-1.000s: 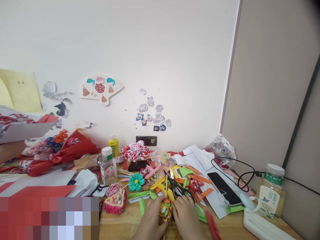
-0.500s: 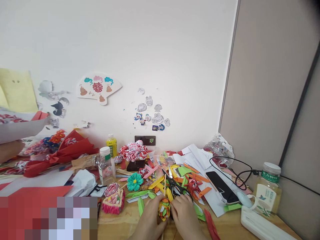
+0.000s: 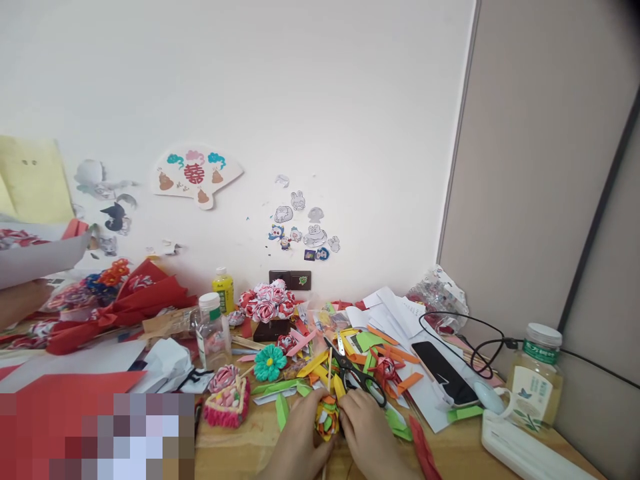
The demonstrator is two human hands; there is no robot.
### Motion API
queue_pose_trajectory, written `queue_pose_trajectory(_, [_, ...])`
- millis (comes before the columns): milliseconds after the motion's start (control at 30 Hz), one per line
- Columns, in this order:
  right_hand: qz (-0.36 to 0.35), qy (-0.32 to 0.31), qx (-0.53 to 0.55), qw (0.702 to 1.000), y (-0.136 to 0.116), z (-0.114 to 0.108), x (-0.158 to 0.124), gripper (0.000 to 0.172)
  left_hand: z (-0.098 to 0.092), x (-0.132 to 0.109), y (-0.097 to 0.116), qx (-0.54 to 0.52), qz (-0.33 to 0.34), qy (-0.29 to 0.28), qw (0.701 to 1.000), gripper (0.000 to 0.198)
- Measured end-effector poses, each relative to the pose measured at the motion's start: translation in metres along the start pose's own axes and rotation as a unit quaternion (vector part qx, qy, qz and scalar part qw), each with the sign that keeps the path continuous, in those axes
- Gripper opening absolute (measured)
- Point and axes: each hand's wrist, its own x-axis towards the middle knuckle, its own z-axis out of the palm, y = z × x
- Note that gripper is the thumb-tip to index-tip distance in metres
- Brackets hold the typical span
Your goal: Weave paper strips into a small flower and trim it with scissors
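Observation:
A rolled paper flower (image 3: 327, 420) in yellow, orange and green sits between my two hands near the table's front edge. My left hand (image 3: 299, 437) is closed around its left side, with a thin stick (image 3: 325, 471) showing below. Against the flower's right side, my right hand (image 3: 371, 433) has its fingers bent and pressed together; their tips are partly hidden. A yellow paper strip (image 3: 340, 386) stands up beside those fingers. Just beyond my right hand lie black-handled scissors (image 3: 357, 379). Green strips (image 3: 281, 412) and orange strips (image 3: 410, 383) lie scattered around.
To the left are a teal flower (image 3: 270, 363), a pink-edged triangular box (image 3: 227, 402) and a clear jar (image 3: 213, 330). A phone (image 3: 444, 373), a black cable (image 3: 475, 357), a drink jar (image 3: 535, 380) and a white case (image 3: 530, 448) lie right. Another person's arm (image 3: 23, 300) reaches in far left.
My hands keep hold of the flower, which has turned slightly and shifted a little left. At far left, the other person's arm and the white-wrapped bouquet have moved slightly.

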Motion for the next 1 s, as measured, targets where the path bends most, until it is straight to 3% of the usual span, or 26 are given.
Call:
queue_pose_trajectory(200, [0.011, 0.024, -0.017, 1.0, 0.001, -0.002, 0.002, 0.021, 0.002, 0.0, -0.002, -0.002, -0.01, 0.029, 1.0, 0.055])
queue_pose_trajectory(333, [-0.027, 0.025, 0.023, 0.999, 0.0, -0.003, 0.002, 0.024, 0.002, 0.0, -0.007, -0.01, -0.009, 0.046, 0.999, 0.054])
queue_pose_trajectory(600, [-0.036, 0.052, -0.024, 0.998, 0.003, 0.005, 0.0, 0.022, 0.0, -0.001, -0.006, 0.003, 0.003, 0.0, 1.0, 0.068])
queue_pose_trajectory(800, [-0.047, 0.079, -0.012, 0.996, 0.003, 0.002, 0.002, 0.02, -0.002, 0.001, -0.003, 0.022, 0.023, 0.004, 0.999, 0.065])
queue_pose_trajectory(1000, [0.002, 0.042, -0.075, 0.996, 0.005, 0.002, 0.002, 0.021, -0.007, 0.005, 0.004, 0.02, 0.002, 0.032, 0.999, 0.051])
